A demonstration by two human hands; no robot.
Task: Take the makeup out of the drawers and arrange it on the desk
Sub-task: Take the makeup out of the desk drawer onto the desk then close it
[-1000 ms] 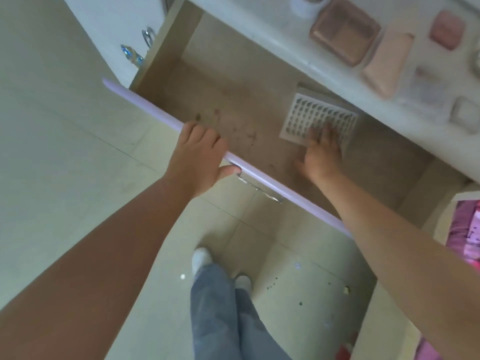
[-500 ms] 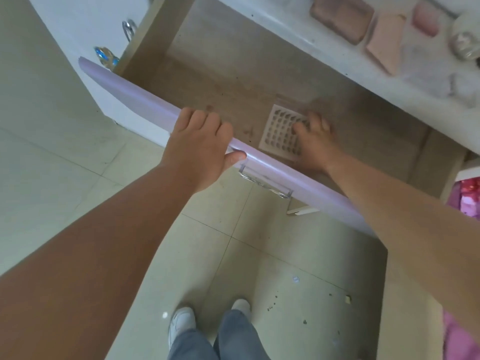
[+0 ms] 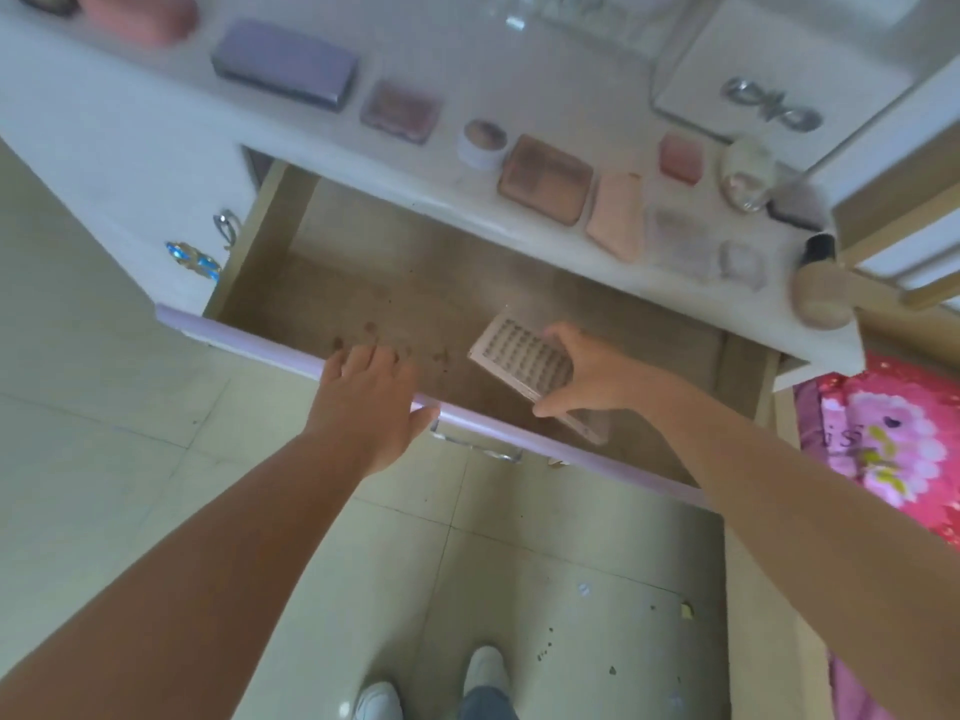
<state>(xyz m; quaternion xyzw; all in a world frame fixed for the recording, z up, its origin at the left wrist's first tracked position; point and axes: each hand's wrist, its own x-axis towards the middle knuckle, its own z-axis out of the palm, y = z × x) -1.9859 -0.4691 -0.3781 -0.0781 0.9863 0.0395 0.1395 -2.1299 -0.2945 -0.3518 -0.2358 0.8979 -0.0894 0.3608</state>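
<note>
surroundings: desk (image 3: pixel 415 163) edge overhangs beyond both hands, carrying compacts and a purple case (image 3: pixel 284 65); drawer (image 3: pixel 395 298) floor bare left of the right hand | right hand (image 3: pixel 587 374): fingers and thumb clamped on a tilted gridded palette (image 3: pixel 524 358) inside the drawer | left hand (image 3: pixel 366 392): lies spread over the lavender drawer front (image 3: pixel 244 340), fingers loosely draped, grasping nothing

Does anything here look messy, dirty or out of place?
Yes. The drawer floor has dark reddish-brown smudges near its front edge, like spilled makeup. Small specks of debris dot the floor tiles. The palette sits tilted only because the right hand is lifting it.
</note>
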